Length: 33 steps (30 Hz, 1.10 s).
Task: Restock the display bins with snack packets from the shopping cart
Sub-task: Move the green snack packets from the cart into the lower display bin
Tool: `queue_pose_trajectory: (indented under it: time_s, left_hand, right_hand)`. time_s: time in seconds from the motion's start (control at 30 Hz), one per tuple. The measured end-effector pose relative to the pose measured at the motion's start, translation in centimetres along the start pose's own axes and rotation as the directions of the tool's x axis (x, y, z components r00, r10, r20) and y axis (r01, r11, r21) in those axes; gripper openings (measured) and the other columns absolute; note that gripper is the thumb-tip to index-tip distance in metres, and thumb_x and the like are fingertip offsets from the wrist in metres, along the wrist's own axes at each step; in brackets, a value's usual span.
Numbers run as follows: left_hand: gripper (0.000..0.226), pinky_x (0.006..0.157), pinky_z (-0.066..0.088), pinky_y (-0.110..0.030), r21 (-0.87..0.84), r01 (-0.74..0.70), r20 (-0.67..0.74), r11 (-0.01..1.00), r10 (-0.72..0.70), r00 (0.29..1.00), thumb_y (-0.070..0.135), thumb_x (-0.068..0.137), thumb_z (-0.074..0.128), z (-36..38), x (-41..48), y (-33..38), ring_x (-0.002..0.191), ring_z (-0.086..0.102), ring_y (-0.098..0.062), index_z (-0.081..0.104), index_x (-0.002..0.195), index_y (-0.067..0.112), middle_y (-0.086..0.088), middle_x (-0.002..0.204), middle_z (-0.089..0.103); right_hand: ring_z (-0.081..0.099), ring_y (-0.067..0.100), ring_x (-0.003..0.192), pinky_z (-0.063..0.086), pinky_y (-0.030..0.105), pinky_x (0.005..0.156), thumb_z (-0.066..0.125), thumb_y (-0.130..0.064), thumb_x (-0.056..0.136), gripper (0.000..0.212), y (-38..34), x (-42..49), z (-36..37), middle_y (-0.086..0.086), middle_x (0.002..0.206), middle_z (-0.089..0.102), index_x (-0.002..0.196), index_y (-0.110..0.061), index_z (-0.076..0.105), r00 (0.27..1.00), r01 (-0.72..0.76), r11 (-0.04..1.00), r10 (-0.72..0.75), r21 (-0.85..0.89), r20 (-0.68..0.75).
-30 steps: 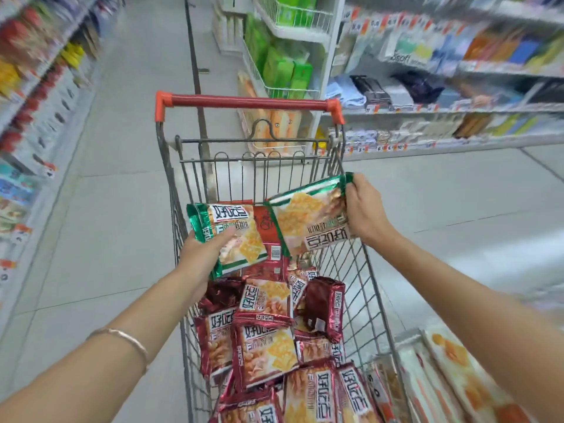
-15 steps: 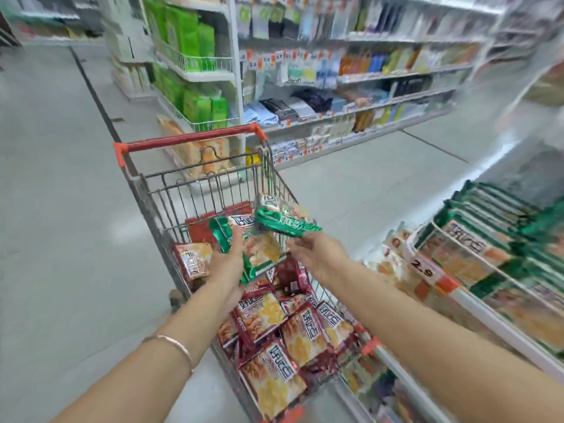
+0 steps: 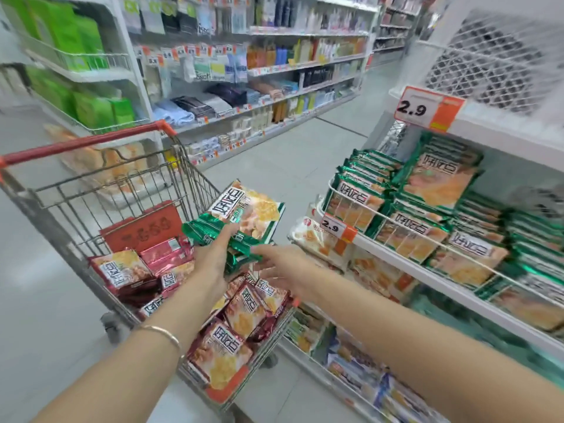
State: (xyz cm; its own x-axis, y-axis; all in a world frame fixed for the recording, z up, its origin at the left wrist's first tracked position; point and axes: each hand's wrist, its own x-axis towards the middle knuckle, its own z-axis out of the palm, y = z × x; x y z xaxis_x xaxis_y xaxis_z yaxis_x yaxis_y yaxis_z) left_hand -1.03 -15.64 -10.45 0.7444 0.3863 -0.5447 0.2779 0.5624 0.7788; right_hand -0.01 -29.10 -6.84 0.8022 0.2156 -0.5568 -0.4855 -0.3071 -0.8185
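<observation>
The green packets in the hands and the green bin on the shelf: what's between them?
In the head view, between the green packets and the green bin lie bare floor and a price tag.

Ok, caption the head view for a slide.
Both hands lift green snack packets from the cart toward the matching display bin.

One cart (image 3: 91, 190), two hands (image 3: 213, 264), two price tags (image 3: 427, 109).

left hand (image 3: 213, 261) gripping green packets (image 3: 244, 221), above cart (image 3: 100, 190), display bin (image 3: 396, 227) beside
</observation>
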Motion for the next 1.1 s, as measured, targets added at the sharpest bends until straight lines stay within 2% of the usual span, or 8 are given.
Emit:
queue_pose_trajectory:
  time_s: [0.07,0.17,0.4,0.57,0.67,0.77,0.87,1.1]
  left_hand:
    - [0.078,0.060,0.062,-0.037,0.076,-0.036,0.034,0.996,0.033,0.999,0.040,0.067,0.087,0.2,-0.1,0.3,0.096,0.068,-0.027,0.051,0.130,0.014,-0.011,0.116,0.067]
    - [0.147,0.067,0.060,-0.038,0.275,-0.040,0.199,0.961,-0.016,0.980,0.057,0.019,0.095,0.3,-0.5,0.7,0.114,0.061,-0.032,0.032,0.146,0.019,-0.012,0.136,0.055]
    - [0.031,0.059,0.062,-0.031,0.403,-0.128,0.515,0.906,-0.109,0.850,0.042,0.091,0.057,8.3,-5.6,-0.8,0.067,0.074,-0.020,0.061,0.104,0.013,-0.009,0.088,0.078]
    - [0.078,0.072,0.061,-0.036,0.484,-0.314,0.685,0.817,-0.131,0.716,0.063,0.060,0.078,18.1,-8.1,-4.1,0.089,0.068,-0.027,0.061,0.114,0.010,-0.012,0.104,0.070]
    - [0.118,0.107,0.044,-0.049,0.547,-0.506,0.752,0.667,-0.125,0.647,0.089,0.047,0.070,26.0,-10.0,-6.3,0.124,0.055,-0.028,0.048,0.143,0.024,-0.004,0.139,0.057]
    - [0.082,0.108,0.034,-0.031,0.496,-0.707,0.814,0.504,0.013,0.581,0.065,0.086,0.061,33.4,-11.3,-8.9,0.125,0.051,-0.018,0.039,0.149,0.017,0.000,0.140,0.051]
    - [0.038,0.087,0.050,-0.024,0.355,-0.817,0.886,0.454,0.116,0.449,0.043,0.092,0.065,40.3,-12.2,-11.9,0.080,0.057,-0.001,0.051,0.121,0.021,0.013,0.097,0.060]
    - [0.048,0.083,0.047,-0.024,0.225,-0.957,0.968,0.183,0.073,0.241,0.042,0.076,0.082,49.3,-9.4,-14.7,0.097,0.062,-0.010,0.054,0.113,0.032,0.012,0.103,0.063]
  right_hand:
    - [0.063,0.024,0.098,0.053,0.036,0.081,0.069,-0.051,0.086,0.064,0.3,0.2,-2.6,0.007,0.108,0.059,0.127,-0.007,0.047,0.969,0.063,0.989,-0.092,-0.134,-0.227]
    - [0.050,0.022,0.123,0.043,0.041,0.103,0.074,-0.060,0.079,0.080,0.0,0.6,-7.7,0.004,0.139,0.046,0.137,-0.019,0.037,0.815,0.320,0.885,-0.439,-0.337,-0.378]
    - [0.066,0.026,0.114,0.046,0.046,0.109,0.053,-0.068,0.089,0.060,2.1,0.0,-15.2,0.014,0.126,0.068,0.116,-0.016,0.064,0.991,0.120,0.993,-0.118,-0.025,0.057]
    - [0.059,0.022,0.123,0.035,0.047,0.115,0.051,-0.072,0.086,0.048,4.2,-5.3,-24.8,-0.001,0.126,0.069,0.108,-0.033,0.065,0.969,0.194,0.981,-0.194,-0.014,-0.150]
    - [0.059,0.017,0.123,0.031,0.051,0.117,0.067,-0.079,0.064,0.067,5.9,-7.4,-32.1,-0.011,0.113,0.073,0.113,-0.033,0.067,0.905,0.281,0.957,-0.241,0.068,-0.350]
    - [0.063,0.018,0.119,0.034,0.050,0.116,0.073,-0.089,0.040,0.114,7.4,-8.9,-38.7,-0.007,0.121,0.071,0.134,-0.027,0.058,0.786,0.407,0.912,-0.318,0.056,-0.530]
    - [0.066,0.013,0.111,0.037,0.048,0.114,0.069,-0.079,0.058,0.088,8.6,-9.3,-43.9,-0.010,0.117,0.072,0.130,-0.030,0.057,0.661,0.517,0.856,-0.411,-0.017,-0.628]
    - [0.070,0.010,0.096,0.048,0.041,0.105,0.068,-0.044,0.089,0.020,10.0,-5.5,-51.4,-0.011,0.099,0.073,0.100,-0.030,0.059,0.519,0.586,0.795,-0.518,-0.158,-0.681]
